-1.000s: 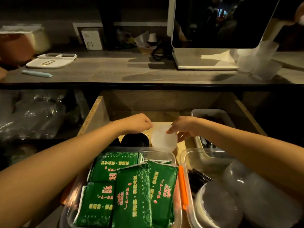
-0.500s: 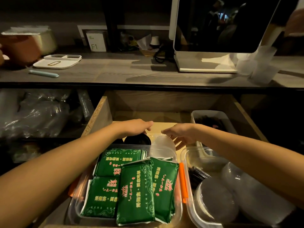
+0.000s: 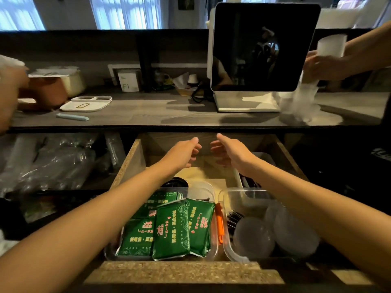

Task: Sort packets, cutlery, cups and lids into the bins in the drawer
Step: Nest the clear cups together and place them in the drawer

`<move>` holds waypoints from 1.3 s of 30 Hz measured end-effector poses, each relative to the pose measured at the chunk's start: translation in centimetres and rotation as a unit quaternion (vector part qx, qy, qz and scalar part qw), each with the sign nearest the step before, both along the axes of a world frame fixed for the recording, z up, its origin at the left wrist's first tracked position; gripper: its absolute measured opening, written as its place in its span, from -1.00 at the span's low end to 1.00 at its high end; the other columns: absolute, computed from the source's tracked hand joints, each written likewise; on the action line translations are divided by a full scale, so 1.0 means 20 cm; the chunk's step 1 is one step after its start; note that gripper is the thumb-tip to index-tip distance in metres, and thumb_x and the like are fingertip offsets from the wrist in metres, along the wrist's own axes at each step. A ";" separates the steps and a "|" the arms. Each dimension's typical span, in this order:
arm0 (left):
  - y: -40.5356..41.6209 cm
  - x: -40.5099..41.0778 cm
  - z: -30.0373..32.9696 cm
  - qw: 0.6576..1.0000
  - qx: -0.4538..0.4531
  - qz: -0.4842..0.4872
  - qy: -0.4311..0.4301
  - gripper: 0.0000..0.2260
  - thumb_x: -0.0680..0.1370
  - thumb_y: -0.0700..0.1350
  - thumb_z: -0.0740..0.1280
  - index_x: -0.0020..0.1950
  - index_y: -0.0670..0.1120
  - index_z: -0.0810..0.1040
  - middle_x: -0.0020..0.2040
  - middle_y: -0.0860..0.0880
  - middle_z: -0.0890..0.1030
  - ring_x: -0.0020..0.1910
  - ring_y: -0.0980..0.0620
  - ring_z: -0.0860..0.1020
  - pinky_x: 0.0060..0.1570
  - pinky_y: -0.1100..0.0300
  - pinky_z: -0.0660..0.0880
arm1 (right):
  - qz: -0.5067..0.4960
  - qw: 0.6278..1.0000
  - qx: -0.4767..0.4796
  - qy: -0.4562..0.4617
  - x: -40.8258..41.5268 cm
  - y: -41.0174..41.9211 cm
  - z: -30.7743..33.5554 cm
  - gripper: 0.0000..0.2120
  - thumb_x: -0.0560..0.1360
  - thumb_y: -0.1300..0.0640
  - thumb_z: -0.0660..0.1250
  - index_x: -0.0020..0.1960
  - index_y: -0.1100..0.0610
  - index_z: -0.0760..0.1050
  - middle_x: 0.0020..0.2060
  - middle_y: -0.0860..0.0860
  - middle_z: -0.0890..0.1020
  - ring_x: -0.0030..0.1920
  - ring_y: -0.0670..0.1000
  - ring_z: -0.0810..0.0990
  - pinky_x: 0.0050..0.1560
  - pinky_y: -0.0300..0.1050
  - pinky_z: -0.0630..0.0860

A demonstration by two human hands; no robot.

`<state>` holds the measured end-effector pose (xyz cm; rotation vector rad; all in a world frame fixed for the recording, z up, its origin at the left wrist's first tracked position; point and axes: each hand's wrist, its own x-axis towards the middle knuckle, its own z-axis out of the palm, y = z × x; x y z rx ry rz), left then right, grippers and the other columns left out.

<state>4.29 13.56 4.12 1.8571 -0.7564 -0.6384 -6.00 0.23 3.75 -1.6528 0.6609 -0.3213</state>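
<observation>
A white tray (image 3: pixel 84 105) and a blue pen (image 3: pixel 72 117) lie on the left of the bench (image 3: pixel 148 115). Below it the drawer (image 3: pixel 131 163) is pulled out. The left hand (image 3: pixel 183 154) hangs over the back of the drawer, its fingers (image 3: pixel 195 151) apart and loose, holding nothing. The right hand (image 3: pixel 229 153) is just beside it, fingers spread, also holding nothing. Under the arms, green packets (image 3: pixel 171 227) fill the left bin (image 3: pixel 212 193). An orange clip (image 3: pixel 219 223) sits on its right edge. The right bin (image 3: pixel 230 250) holds clear lids (image 3: pixel 254 236) and dark cutlery (image 3: pixel 233 218). A screen (image 3: pixel 262 47) stands on the bench, with clear cups (image 3: pixel 300 104) next to it.
</observation>
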 end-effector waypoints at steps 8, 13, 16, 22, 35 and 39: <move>0.09 -0.49 0.05 0.996 -0.042 -0.045 0.058 -0.65 0.71 0.11 0.02 0.13 0.00 0.55 0.08 -0.07 0.59 0.12 -0.09 0.57 0.23 -0.02 0.47 | -0.022 0.992 -0.121 -0.001 -0.50 0.15 0.19 -0.60 0.65 -0.07 0.10 0.08 0.16 0.60 -0.02 0.09 0.67 0.03 0.05 0.64 0.19 0.03 0.54; 0.08 -0.73 -0.03 0.987 -0.007 -0.093 0.133 -0.62 0.69 0.14 0.09 0.31 -0.07 0.50 0.31 -0.15 0.55 0.32 -0.11 0.50 0.36 -0.02 0.42 | -0.043 0.954 -0.267 0.132 -0.83 0.12 0.18 -0.74 0.62 0.02 0.21 0.17 0.11 0.58 0.13 0.04 0.62 0.16 0.06 0.57 0.20 -0.08 0.43; 0.04 -0.86 -0.05 0.976 0.021 -0.133 0.172 -0.61 0.69 0.14 0.12 0.37 -0.06 0.47 0.27 -0.08 0.57 0.27 -0.03 0.52 0.33 0.05 0.40 | -0.066 0.947 -0.266 0.168 -0.98 0.08 0.12 -0.73 0.60 0.10 0.26 0.23 0.19 0.56 0.20 0.13 0.59 0.19 0.10 0.55 0.24 -0.05 0.44; -0.10 -1.01 -0.10 0.981 0.075 -0.119 0.133 -0.66 0.69 0.05 0.14 0.28 -0.14 0.52 0.09 -0.12 0.63 0.05 -0.07 0.58 -0.04 0.10 0.50 | -0.074 0.936 -0.236 0.250 -1.12 0.01 -0.03 -0.70 0.60 0.07 0.27 0.26 0.20 0.54 0.20 0.13 0.58 0.15 0.08 0.57 0.00 -0.19 0.45; -0.17 -1.07 -0.12 0.988 0.063 -0.075 0.122 -0.73 0.59 -0.34 0.23 0.26 -0.21 0.54 0.16 -0.26 0.60 0.12 -0.26 0.60 -0.08 -0.10 0.67 | -0.122 0.969 -0.026 0.214 -1.12 -0.01 -0.15 -0.78 0.62 0.17 0.22 0.24 0.17 0.47 -0.04 0.13 0.63 -0.08 0.10 0.64 -0.12 0.01 0.65; -0.14 -1.03 0.03 0.994 -0.008 -0.093 0.057 -0.82 0.62 -0.24 0.25 0.17 -0.11 0.57 0.07 -0.14 0.61 0.03 -0.12 0.62 -0.12 -0.05 0.68 | -0.159 0.972 -0.065 0.163 -1.09 -0.04 -0.01 -0.73 0.60 0.20 0.24 0.29 0.21 0.46 0.10 0.22 0.58 0.00 0.18 0.62 -0.15 0.07 0.65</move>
